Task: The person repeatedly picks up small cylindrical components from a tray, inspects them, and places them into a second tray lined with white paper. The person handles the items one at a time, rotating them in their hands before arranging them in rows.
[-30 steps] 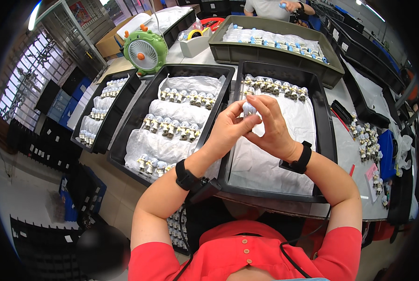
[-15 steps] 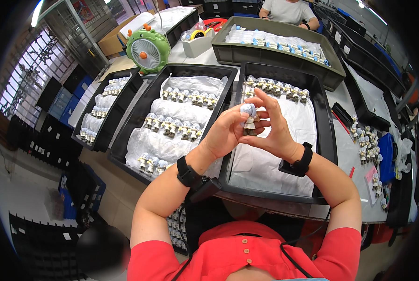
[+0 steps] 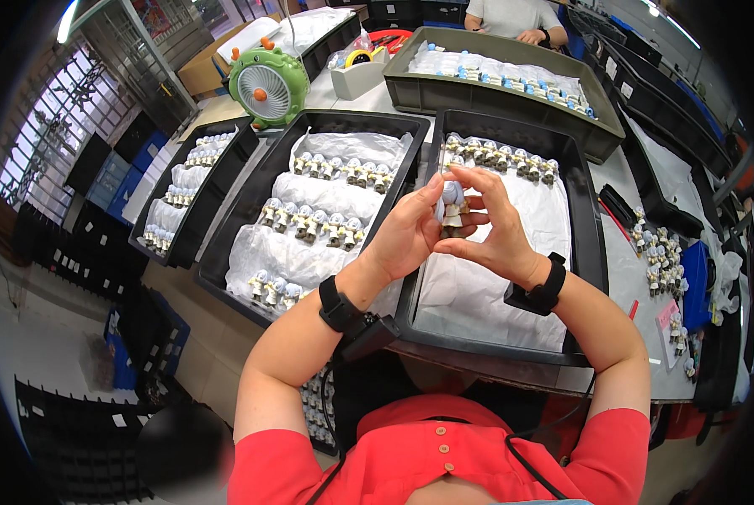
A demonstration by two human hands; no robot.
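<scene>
A small figurine with pale blue hair and a whitish outfit stands upright between my two hands, above the black tray on the right. My left hand has its fingers closed on the figurine's left side. My right hand curls around the other side, with fingers behind it and the thumb near its base. Below the hands, white paper lines the tray. A row of similar figurines lies along that tray's far end.
Left of it, another black tray holds rows of figurines on white wrapping; a narrower tray lies beyond. A green fan and an olive bin stand behind. Loose figurines cluster at right. Another person sits across the table.
The figurine has turned between my fingers and is slightly lower. My right fingers have bent inward toward its top. Across the table, the other person's hand has moved.
</scene>
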